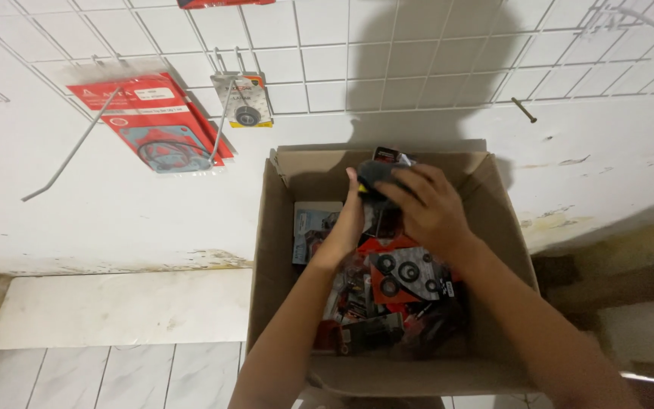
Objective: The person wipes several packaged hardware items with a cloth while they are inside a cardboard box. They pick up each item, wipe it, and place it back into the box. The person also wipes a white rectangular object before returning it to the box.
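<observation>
An open cardboard box stands against a white wall, filled with several small carded packs of black rings and parts. Both my hands are over its far end. My right hand and my left hand together grip a small pack with a dark round part, lifted a little above the pile. My fingers hide most of that pack.
A white wire grid hangs on the wall above the box. On its hooks hang a red gasket pack and a small pack with a black ring. A long bare hook sticks out at left. Tiled floor lies left of the box.
</observation>
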